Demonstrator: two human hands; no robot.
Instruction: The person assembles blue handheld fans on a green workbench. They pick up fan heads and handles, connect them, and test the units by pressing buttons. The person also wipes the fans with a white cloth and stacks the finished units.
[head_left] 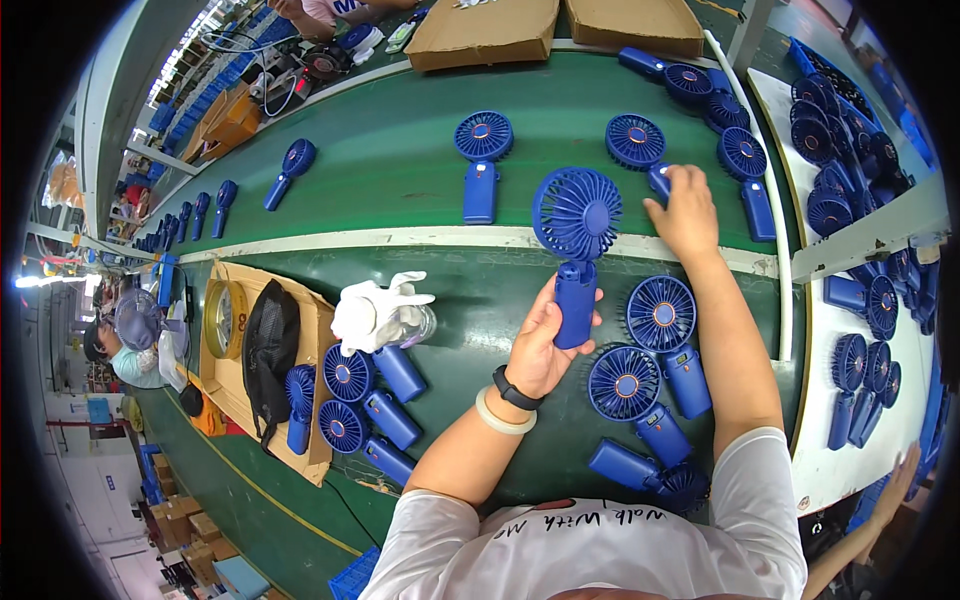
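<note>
In my left hand (pixel 545 345), fingers are wrapped round the handle of a blue handheld fan (pixel 577 214), held upright with its round grille at the top. My right hand (pixel 687 210) reaches over the white rail onto the green belt. Its fingers close on the handle of a second handheld fan (pixel 635 141), partly covering it. Close to my right forearm, on the near green surface, lie two more blue fans (pixel 662 314) (pixel 625 384) with small displays on their handles. A further fan (pixel 625 465) lies close to my body, its head in shadow.
Left of my left hand are a white glove (pixel 382 312), several fans (pixel 348 373) and a cardboard tray (pixel 318 440) with a black pouch (pixel 272 350) and tape roll (pixel 224 318). More fans (pixel 480 192) line the belt (pixel 390 150). A white table (pixel 815 440) with fans stands right; a co-worker's arm (pixel 870 525) shows there.
</note>
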